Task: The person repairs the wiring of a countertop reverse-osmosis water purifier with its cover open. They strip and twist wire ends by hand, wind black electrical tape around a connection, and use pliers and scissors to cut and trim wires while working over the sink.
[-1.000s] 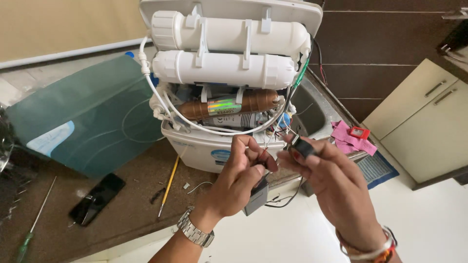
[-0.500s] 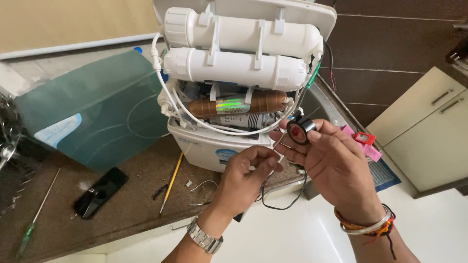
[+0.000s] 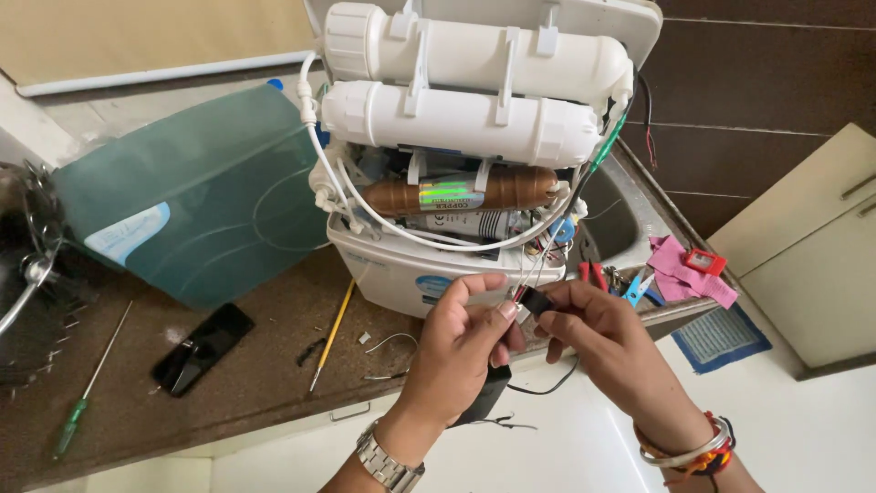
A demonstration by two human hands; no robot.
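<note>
Low in the middle of the frame, both hands meet in front of an opened water purifier (image 3: pixel 438 274). The left hand (image 3: pixel 461 351) pinches thin red and white wires (image 3: pixel 540 265) between thumb and forefinger, and a black adapter block (image 3: pixel 484 394) sits tucked under its palm. The right hand (image 3: pixel 607 342) grips a small black connector (image 3: pixel 537 300) at the wires' end, just beside the left fingertips. The wires climb toward the purifier's white filter cylinders (image 3: pixel 456 123) and copper-coloured cartridge (image 3: pixel 456 194). On the brown bench (image 3: pixel 237 383) lie a black phone (image 3: pixel 203 347) at lower left, a green-handled screwdriver (image 3: pixel 87 393) at far left, and a yellow pencil (image 3: pixel 330 333). A teal cover panel (image 3: pixel 192 196) leans at upper left. Pink cloth (image 3: pixel 689 274) lies at right.
</note>
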